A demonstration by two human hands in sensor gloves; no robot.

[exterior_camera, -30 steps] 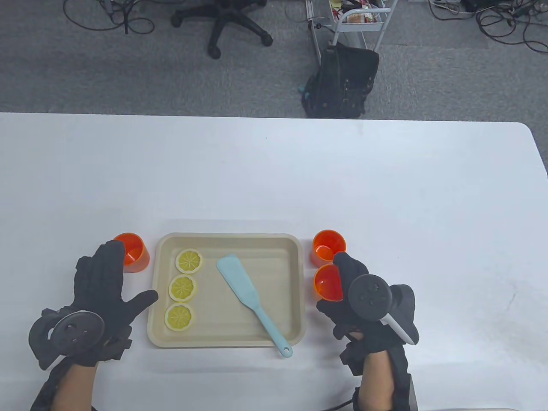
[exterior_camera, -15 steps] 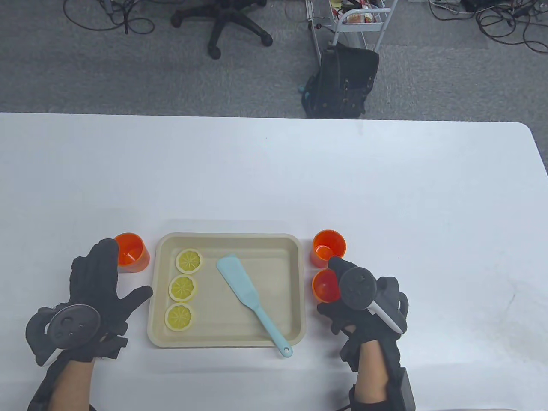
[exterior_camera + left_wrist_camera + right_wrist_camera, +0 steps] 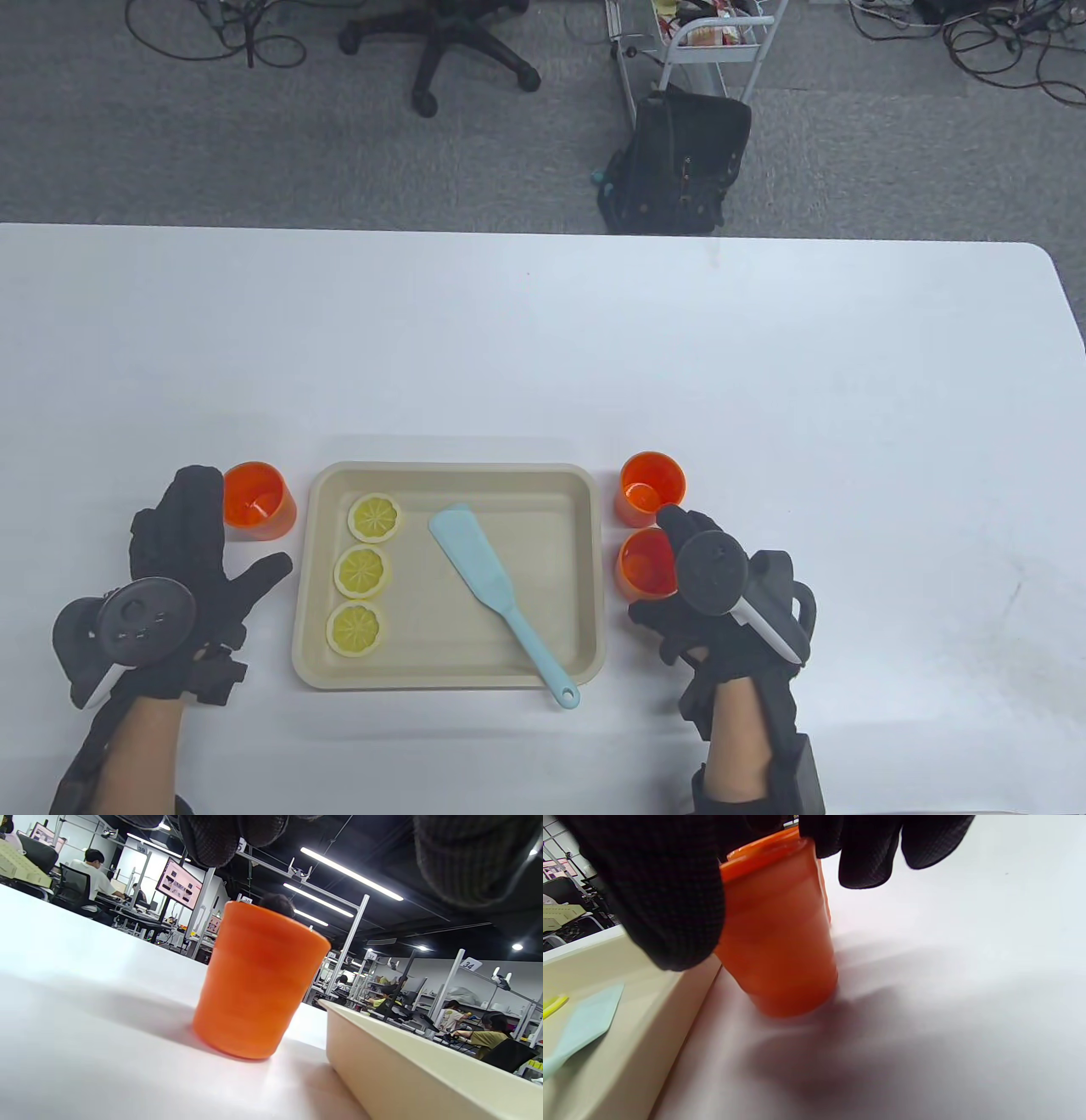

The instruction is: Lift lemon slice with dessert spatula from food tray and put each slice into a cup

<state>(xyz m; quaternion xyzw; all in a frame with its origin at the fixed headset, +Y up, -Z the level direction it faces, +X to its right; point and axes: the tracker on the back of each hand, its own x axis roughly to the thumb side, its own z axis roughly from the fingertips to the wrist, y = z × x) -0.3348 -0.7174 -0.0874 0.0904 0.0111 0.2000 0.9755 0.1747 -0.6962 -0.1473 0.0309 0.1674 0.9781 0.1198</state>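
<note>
- Since the earlier pictures, the left hand (image 3: pixel 182 564) has slid a little away from the tray and back toward the person, and the right hand (image 3: pixel 717 594) has shifted the near right cup (image 3: pixel 646 564) slightly; tray, slices and spatula lie as they did.
- Left hand: fingers spread and straight on the bench (image 3: pixel 543 340), gripping nothing. Its fingertips lie just beside the left cup (image 3: pixel 254 501), and whether they touch it cannot be told.
- Right hand: fingers and thumb are curled round the near right cup, as the right wrist view shows; that cup looks slightly tilted or blurred there, so it is probably being nudged.
- Far right cup (image 3: pixel 649 488) stands just behind the near one, both close to the tray's right side.
- Food tray (image 3: pixel 585 560) sits between the hands. Three lemon slices (image 3: pixel 362 571) lie in a column along its left side, none in a cup as far as the table view shows.
- Dessert spatula (image 3: pixel 501 598) lies diagonally in the tray, blade toward the middle, handle end resting over the near right rim, untouched.
- Progress: nothing of the task proper appears done. The cups seem to be getting arranged; taking up the spatula, lifting each slice and dropping one into each of the three cups is all left.
</note>
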